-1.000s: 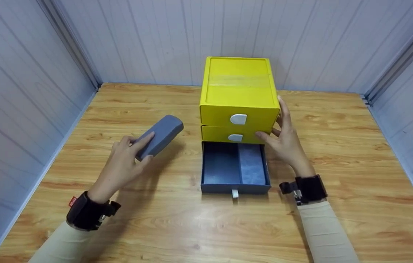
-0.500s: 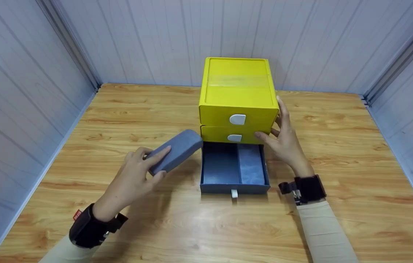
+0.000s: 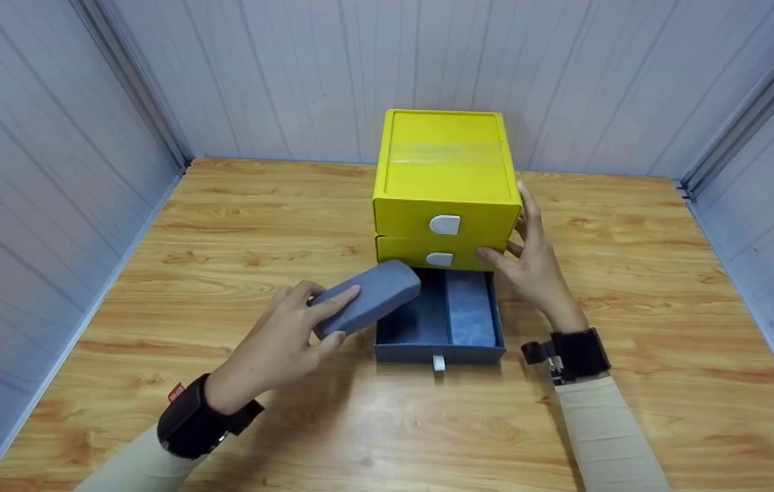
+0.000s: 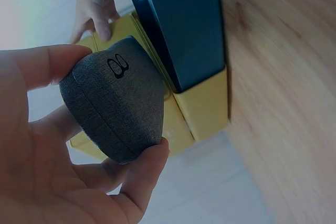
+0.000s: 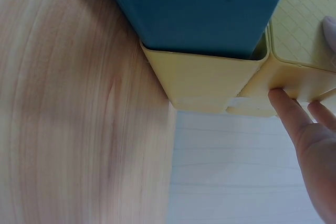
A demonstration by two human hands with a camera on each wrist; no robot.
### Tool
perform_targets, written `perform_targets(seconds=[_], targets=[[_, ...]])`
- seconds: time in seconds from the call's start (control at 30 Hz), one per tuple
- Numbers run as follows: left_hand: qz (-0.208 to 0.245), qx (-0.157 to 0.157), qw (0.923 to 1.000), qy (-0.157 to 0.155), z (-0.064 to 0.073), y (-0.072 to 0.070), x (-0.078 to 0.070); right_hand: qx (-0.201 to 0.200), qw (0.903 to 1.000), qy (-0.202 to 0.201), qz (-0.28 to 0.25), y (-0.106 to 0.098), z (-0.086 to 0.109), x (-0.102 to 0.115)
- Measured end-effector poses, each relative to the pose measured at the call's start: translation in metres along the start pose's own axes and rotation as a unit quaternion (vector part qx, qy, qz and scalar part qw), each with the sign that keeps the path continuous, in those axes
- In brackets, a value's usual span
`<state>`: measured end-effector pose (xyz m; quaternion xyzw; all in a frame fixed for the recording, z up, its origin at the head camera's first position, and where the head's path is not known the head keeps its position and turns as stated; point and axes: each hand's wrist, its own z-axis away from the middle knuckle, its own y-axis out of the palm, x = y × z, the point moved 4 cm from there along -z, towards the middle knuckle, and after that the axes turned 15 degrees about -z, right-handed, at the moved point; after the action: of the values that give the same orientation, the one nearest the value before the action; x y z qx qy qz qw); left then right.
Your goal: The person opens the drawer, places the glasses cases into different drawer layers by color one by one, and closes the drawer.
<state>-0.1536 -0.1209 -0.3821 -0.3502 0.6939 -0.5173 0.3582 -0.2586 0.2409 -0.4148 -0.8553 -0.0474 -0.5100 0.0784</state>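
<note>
My left hand grips a grey-blue glasses case by its near end, thumb on one side and fingers on the other. A small dark glasses-shaped mark shows on the case's end in the left wrist view. The case is tilted, its far end over the left part of a pulled-out dark blue drawer. That drawer is the lowest of a yellow drawer unit. My right hand holds the unit's right front corner, thumb on the middle drawer's front and fingers along the side.
A light blue, long boxy object lies along the right side inside the drawer. A white pull tab hangs at the drawer's front. The unit stands on a wood-grain table, with pale panel walls at the back and both sides.
My left hand has carried the glasses case to the right and toward me, from beside the unit to over the open drawer's left part. My right hand stays at the unit's corner.
</note>
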Motion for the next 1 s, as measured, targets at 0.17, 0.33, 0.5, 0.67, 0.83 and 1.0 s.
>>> perform_targets(seconds=[0.17, 0.33, 0.5, 0.67, 0.83, 1.0], targets=[[-0.012, 0.022, 0.9996, 0.014, -0.007, 0.001, -0.008, 0.0, 1.0, 0.003, 0.002, 0.001, -0.001, -0.001], [-0.028, 0.04, 0.9984, 0.027, -0.015, 0.003, -0.017, 0.001, 1.0, 0.006, 0.002, 0.001, -0.002, -0.002], [-0.043, 0.04, 0.9969, 0.052, -0.025, 0.004, -0.027, 0.002, 1.0, -0.001, 0.007, 0.001, -0.002, -0.002], [-0.063, 0.049, 0.995, 0.059, -0.034, 0.004, -0.033, 0.004, 0.9999, -0.006, 0.013, 0.002, -0.003, -0.001], [-0.096, 0.055, 0.9924, 0.053, -0.044, 0.006, -0.04, 0.001, 0.9999, -0.006, 0.013, 0.001, -0.003, -0.001], [-0.129, 0.064, 0.9886, 0.044, -0.054, 0.008, -0.047, 0.002, 1.0, -0.005, 0.006, 0.002, -0.003, -0.002]])
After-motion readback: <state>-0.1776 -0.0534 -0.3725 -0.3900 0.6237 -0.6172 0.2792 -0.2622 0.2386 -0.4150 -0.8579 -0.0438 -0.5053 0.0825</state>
